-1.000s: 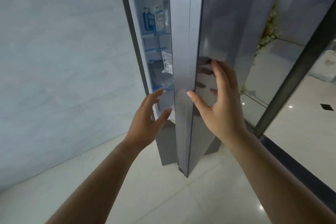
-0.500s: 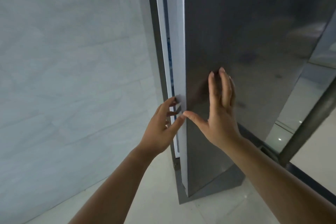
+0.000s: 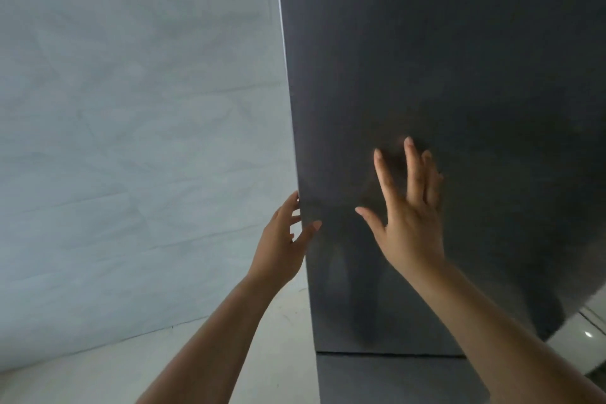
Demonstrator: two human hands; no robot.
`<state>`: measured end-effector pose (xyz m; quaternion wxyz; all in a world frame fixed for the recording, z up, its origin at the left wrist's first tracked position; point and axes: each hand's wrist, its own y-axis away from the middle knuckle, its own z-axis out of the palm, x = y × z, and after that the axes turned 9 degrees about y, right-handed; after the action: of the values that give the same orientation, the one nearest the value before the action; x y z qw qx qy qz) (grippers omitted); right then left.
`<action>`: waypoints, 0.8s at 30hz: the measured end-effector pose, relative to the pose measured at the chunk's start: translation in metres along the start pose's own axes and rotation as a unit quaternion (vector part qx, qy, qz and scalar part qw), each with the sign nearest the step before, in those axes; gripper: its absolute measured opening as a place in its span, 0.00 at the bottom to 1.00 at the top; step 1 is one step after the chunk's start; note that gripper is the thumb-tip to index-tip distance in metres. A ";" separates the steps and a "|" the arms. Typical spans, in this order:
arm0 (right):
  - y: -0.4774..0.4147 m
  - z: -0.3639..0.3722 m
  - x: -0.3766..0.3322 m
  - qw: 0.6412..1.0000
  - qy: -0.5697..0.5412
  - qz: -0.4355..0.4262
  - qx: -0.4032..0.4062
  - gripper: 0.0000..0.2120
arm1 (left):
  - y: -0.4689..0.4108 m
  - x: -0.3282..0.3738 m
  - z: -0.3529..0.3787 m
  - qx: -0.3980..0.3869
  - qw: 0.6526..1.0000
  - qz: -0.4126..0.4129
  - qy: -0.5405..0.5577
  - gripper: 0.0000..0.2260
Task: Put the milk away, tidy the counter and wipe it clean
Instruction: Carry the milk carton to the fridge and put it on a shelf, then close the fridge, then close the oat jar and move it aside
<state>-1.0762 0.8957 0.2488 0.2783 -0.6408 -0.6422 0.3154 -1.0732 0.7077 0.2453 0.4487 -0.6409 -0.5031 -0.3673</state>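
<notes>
The dark grey fridge door (image 3: 459, 75) fills the right half of the head view and lies flush, with nothing of the inside showing. My right hand (image 3: 410, 220) has its fingers spread straight against the door's front. At the door's left edge is my left hand (image 3: 282, 239), fingers relaxed, the thumb on the front face and the fingertips at the edge. The milk carton is hidden.
A pale grey tiled wall (image 3: 131, 141) stands close on the left of the fridge. Light glossy floor (image 3: 98, 377) runs below it. A lower fridge panel (image 3: 393, 377) sits under the door. A strip of shiny floor (image 3: 587, 331) shows at the far right.
The fridge door has swung shut; the lit shelves and the milk carton seen a second ago are out of sight. Both hands followed the door, the right one staying flat on it.
</notes>
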 end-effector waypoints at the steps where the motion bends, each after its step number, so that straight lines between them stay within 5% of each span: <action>1: -0.002 0.004 0.003 1.000 0.004 -0.011 0.010 0.38 | -0.004 0.000 0.004 0.024 1.000 -0.004 0.007 0.21; 7: -0.001 0.021 0.012 0.998 -0.008 -0.046 0.040 0.37 | -0.012 -0.007 0.023 0.139 0.990 -0.006 -0.011 0.13; 16: 0.007 0.022 0.015 0.986 -0.121 -0.098 0.057 0.28 | -0.002 -0.006 0.017 0.125 0.990 -0.046 -0.047 0.15; 19: 0.030 0.020 0.009 0.967 -0.222 -0.124 0.013 0.27 | 0.022 -0.015 0.015 0.143 0.980 -0.075 -0.118 0.21; 24: 0.087 0.013 -0.019 0.910 -0.357 -0.120 -0.176 0.28 | 0.098 -0.044 0.011 0.204 0.965 -0.151 -0.060 0.19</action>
<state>-1.0292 0.8742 0.1745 -0.0507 -0.4420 -0.8159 0.3691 -0.9875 0.6951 0.1814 0.4784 -0.4732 -0.6843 -0.2811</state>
